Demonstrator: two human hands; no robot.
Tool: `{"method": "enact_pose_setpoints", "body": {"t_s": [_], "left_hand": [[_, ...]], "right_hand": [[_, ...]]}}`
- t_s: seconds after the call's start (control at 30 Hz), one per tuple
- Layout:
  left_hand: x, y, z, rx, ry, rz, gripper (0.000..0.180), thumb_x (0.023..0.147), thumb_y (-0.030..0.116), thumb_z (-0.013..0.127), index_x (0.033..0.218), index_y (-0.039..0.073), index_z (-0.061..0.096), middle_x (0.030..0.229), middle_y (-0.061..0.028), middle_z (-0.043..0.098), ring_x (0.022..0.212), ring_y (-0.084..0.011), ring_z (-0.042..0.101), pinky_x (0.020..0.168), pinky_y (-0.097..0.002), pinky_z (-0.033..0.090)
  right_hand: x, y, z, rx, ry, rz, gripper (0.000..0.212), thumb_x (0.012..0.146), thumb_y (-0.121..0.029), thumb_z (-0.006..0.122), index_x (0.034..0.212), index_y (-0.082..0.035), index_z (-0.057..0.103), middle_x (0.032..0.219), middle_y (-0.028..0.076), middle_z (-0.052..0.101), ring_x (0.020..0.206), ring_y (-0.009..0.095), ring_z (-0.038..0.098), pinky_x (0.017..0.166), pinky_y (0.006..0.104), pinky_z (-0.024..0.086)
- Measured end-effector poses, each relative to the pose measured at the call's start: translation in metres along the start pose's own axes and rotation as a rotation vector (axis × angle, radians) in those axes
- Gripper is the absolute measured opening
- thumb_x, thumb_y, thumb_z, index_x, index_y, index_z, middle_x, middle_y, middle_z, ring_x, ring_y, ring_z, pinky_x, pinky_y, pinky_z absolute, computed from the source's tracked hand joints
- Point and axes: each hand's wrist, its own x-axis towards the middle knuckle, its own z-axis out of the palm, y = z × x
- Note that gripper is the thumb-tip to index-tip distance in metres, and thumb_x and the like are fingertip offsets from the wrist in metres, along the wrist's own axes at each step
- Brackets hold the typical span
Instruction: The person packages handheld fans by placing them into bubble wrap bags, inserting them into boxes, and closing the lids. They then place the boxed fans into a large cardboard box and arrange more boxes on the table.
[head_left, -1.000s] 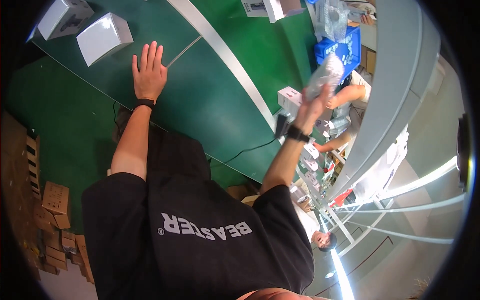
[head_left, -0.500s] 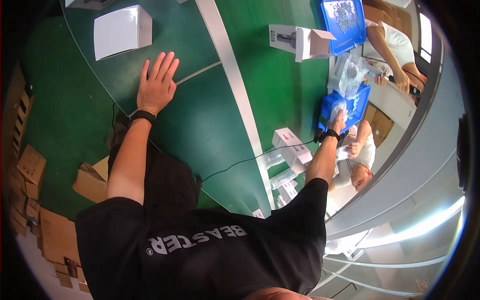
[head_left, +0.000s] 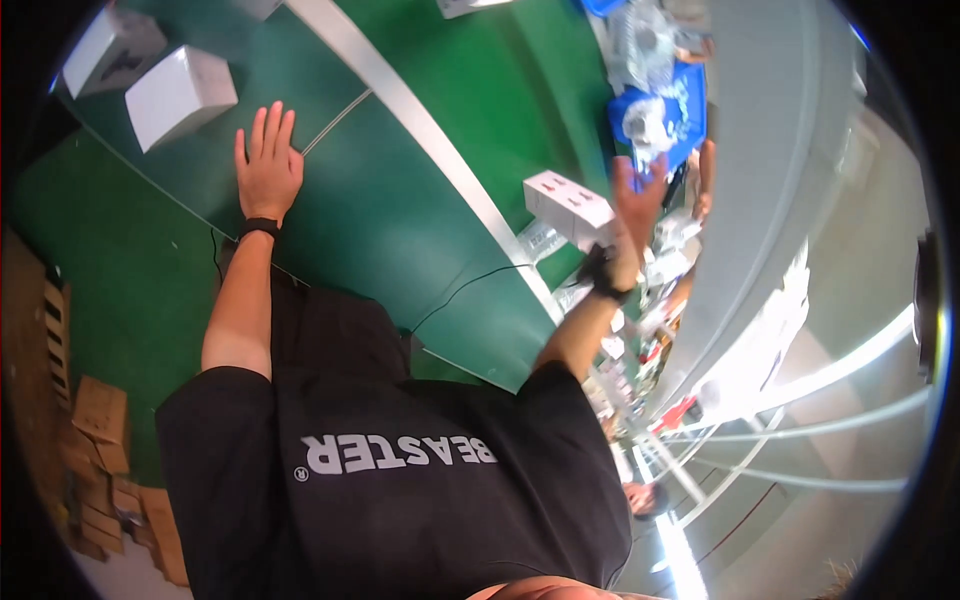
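My left hand (head_left: pixel 268 180) lies flat on the dark green tabletop (head_left: pixel 370 210), fingers stretched out and nothing held. Just beyond its fingertips stands a plain white box (head_left: pixel 182 98). My right hand (head_left: pixel 638 215) is raised at the right, blurred by motion, with its fingers apart and nothing visible in it. Past those fingers is a blue bin (head_left: pixel 688 100), where a clear plastic-wrapped item (head_left: pixel 645 122) sits. Close to my right wrist lies a white carton (head_left: pixel 568 205) with small red pictures.
A second white box (head_left: pixel 115 50) is at the far left. Clear plastic wrapping (head_left: pixel 640 45) is heaped beside the bin. A black cable (head_left: pixel 465 292) crosses the tabletop. A pale strip (head_left: pixel 420 140) divides the green surfaces. Cardboard boxes (head_left: pixel 100 410) sit at lower left.
My right hand has come away from the plastic-wrapped item at the blue bin and back toward me. My left hand stays flat on the table. The whole view has turned.
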Motion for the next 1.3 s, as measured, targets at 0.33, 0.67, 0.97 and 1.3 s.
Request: {"method": "enact_pose_setpoints", "body": {"t_s": [0.33, 0.67, 0.97, 1.3], "left_hand": [[0.002, -0.004, 0.001, 0.062, 0.004, 0.174, 0.055, 0.094, 0.018, 0.047, 0.148, 0.009, 0.04, 0.157, -0.0089, 0.034, 0.146, -0.0277, 0.029, 0.116, -0.0548, 0.023], [0.025, -0.014, -0.03, 0.038, -0.28, 0.398, 0.066, 0.084, 0.02, 0.057, 0.145, 0.003, 0.039, 0.155, -0.0201, 0.034, 0.143, -0.038, 0.03, 0.109, -0.0586, 0.033], [0.056, -0.043, -0.038, -0.161, -0.575, 0.529, 0.077, 0.075, 0.013, 0.065, 0.144, 0.002, 0.035, 0.154, -0.0273, 0.028, 0.142, -0.0438, 0.029, 0.109, -0.0512, 0.037], [0.048, -0.055, -0.039, -0.358, -0.706, 0.4, 0.064, 0.08, 0.016, 0.065, 0.139, 0.003, 0.046, 0.156, -0.0255, 0.026, 0.144, -0.042, 0.025, 0.113, -0.048, 0.034]], "right_hand": [[-0.329, 0.0, 0.242, 0.515, -0.452, 0.16, 0.034, 0.089, -0.026, 0.07, 0.106, -0.001, 0.055, 0.082, 0.013, 0.06, 0.074, 0.022, 0.06, 0.066, 0.0364, 0.05], [-0.296, 0.033, 0.217, 0.779, -0.928, 0.415, 0.039, 0.095, -0.044, 0.059, 0.098, -0.005, 0.065, 0.084, 0.008, 0.072, 0.072, 0.015, 0.07, 0.063, 0.0287, 0.055], [-0.15, 0.041, 0.093, 0.247, 0.292, 0.253, 0.058, 0.087, -0.026, 0.064, 0.137, -0.011, 0.037, 0.081, 0.02, 0.068, 0.077, 0.041, 0.066, 0.064, 0.0527, 0.049], [-0.121, -0.003, 0.112, 0.173, 0.39, 0.162, 0.027, 0.095, -0.033, 0.056, 0.101, -0.007, 0.059, 0.089, 0.022, 0.068, 0.081, 0.046, 0.064, 0.068, 0.0556, 0.049]]}}
